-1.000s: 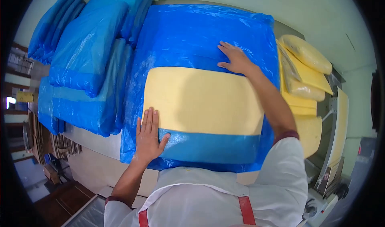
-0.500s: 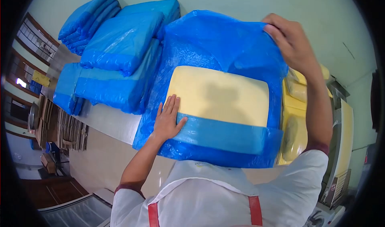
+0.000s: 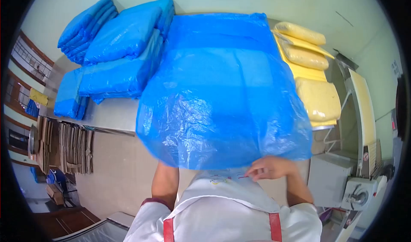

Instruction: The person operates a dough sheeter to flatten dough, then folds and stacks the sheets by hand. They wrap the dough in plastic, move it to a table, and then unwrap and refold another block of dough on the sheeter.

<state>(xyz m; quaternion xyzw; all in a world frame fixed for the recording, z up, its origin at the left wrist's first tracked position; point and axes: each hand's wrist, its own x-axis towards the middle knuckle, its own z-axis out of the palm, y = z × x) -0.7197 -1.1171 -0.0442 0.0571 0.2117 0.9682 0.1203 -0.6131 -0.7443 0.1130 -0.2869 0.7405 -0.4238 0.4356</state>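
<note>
A large sheet of blue plastic film [image 3: 214, 113] covers the block in front of me, whose pale surface no longer shows. Its near edge hangs in front of my apron. My right hand [image 3: 269, 168] is at this near edge on the right, blurred, with some fingers curled; whether it pinches the film is unclear. Under the film at the left, my left hand is hidden, and only the forearm below the edge shows.
Blue wrapped bundles [image 3: 124, 32] are stacked on the metal table [image 3: 117, 113] at the left. Yellow wrapped blocks [image 3: 319, 100] lie at the right. Flattened cardboard [image 3: 77, 148] stands at the lower left, and a grey machine [image 3: 329, 178] at the lower right.
The blue film has come down toward me over the pale yellow block. My right hand has moved from the upper right to the near edge, and my left hand has gone out of sight beneath the film.
</note>
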